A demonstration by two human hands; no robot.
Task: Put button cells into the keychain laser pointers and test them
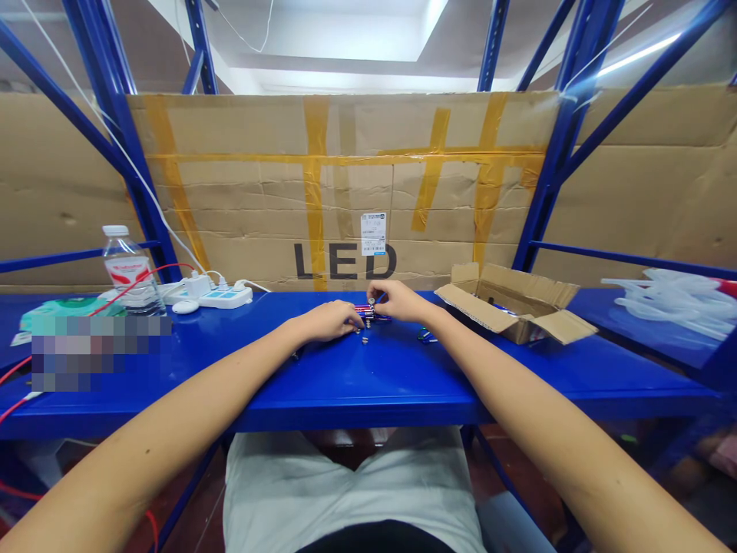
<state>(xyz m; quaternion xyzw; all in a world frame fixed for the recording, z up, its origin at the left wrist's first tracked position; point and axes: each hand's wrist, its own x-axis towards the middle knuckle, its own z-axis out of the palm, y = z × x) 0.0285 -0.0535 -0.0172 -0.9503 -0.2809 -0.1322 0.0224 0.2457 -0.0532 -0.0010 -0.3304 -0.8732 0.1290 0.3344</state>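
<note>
Handling small metal parts one at a time looks to be the step in hand. The right hand (397, 299) has its thumb and fingertips drawn nearly together, seemingly on a metal bit (371, 302), just above a red-and-blue bundle (364, 311). Beside it the left hand (334, 319) curls down to the table (345, 380), fingertips low by the loose bits (365, 339) (whether it has hold of one, I cannot tell). With pieces this small, the next move seems to call for a light pinch and steady wrists.

The table is glossy blue. On it, to the right, sits an open box (521, 334) with some things inside; to the left are a bottle (131, 280) and a power strip (230, 296) with plugs in it. Behind stands taped cardboard (253, 200) marked "LED", between blue posts (541, 207), under a pale ceiling (322, 34).
</note>
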